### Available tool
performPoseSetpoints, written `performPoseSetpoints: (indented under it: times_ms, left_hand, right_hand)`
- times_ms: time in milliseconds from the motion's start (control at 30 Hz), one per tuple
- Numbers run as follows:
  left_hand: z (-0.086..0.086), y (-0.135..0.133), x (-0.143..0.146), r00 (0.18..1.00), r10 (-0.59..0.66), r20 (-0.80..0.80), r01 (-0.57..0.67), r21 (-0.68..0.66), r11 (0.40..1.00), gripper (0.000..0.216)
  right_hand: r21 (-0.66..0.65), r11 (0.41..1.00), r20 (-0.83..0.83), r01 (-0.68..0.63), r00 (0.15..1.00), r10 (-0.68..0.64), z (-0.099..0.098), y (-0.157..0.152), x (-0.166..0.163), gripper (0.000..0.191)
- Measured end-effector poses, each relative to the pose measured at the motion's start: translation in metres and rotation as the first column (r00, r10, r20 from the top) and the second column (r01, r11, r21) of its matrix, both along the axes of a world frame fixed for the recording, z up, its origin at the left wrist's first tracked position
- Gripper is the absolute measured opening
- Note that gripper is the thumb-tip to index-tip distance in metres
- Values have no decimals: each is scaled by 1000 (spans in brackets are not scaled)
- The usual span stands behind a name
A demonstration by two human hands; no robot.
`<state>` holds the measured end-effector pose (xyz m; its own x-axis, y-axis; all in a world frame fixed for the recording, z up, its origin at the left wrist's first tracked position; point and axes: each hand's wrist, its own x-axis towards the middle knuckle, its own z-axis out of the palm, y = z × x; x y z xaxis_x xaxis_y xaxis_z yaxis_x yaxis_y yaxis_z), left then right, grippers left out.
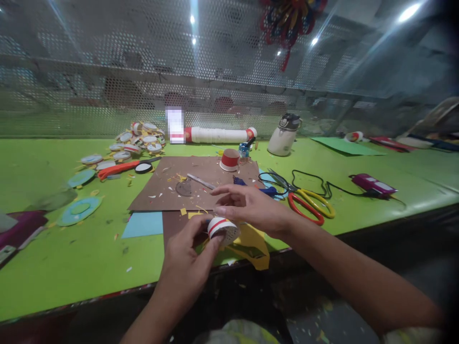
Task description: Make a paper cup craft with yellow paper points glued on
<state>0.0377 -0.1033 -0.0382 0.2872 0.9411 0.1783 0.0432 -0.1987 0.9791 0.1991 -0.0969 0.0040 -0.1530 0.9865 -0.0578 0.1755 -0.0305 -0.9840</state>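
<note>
My left hand (193, 251) is closed round a cut-down white paper cup (218, 227) with a red stripe, held tilted near the table's front edge. Just above and to the right of the cup, my right hand (251, 208) is open with its fingers stretched out to the left. Nothing shows in its grasp. Under and beside the cup lies yellow paper (256, 248) with cut-outs. Past my right fingertips a grey pen-like stick (201, 182) rests on the brown board (163, 186), among paper scraps. A red-and-white paper cup (230, 160) stands at the board's far edge.
Red-and-yellow-handled scissors (310, 206) lie right, near a purple device (373, 185) with a black cord. A stack of cups (218, 135) lies at the back beside a jug (284, 136). Left are an orange cutter knife (122, 168), paper discs (79, 211) and a pile of decorated rounds (143, 138).
</note>
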Motion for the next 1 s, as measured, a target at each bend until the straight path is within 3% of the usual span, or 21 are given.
performPoseSetpoints:
  times_ms: [200,333,433,533,733,1000]
  left_hand:
    - [2,0,-7,997,-78,11,78,-19,997,11]
    - [4,-1,-11,993,-84,81,93,-126,988,17]
    - [4,0,-10,972,-66,226,132,-291,948,26]
    - [3,-1,-7,929,-60,366,200,-359,912,31]
    - [1,-7,0,877,-21,481,207,-337,919,31]
    - [1,-16,10,840,74,537,179,-404,897,31]
  right_hand:
    - [21,997,80,74,994,-76,3,-2,-13,29]
    - [98,983,72,154,984,-161,20,-5,-14,26]
    - [232,932,-50,279,960,-275,38,-14,-4,26]
    - [347,850,-185,396,917,-352,42,-28,5,26]
    - [477,749,-90,460,873,-479,4,-56,-3,21]
    - [337,856,-103,393,919,-381,-40,-62,-29,39]
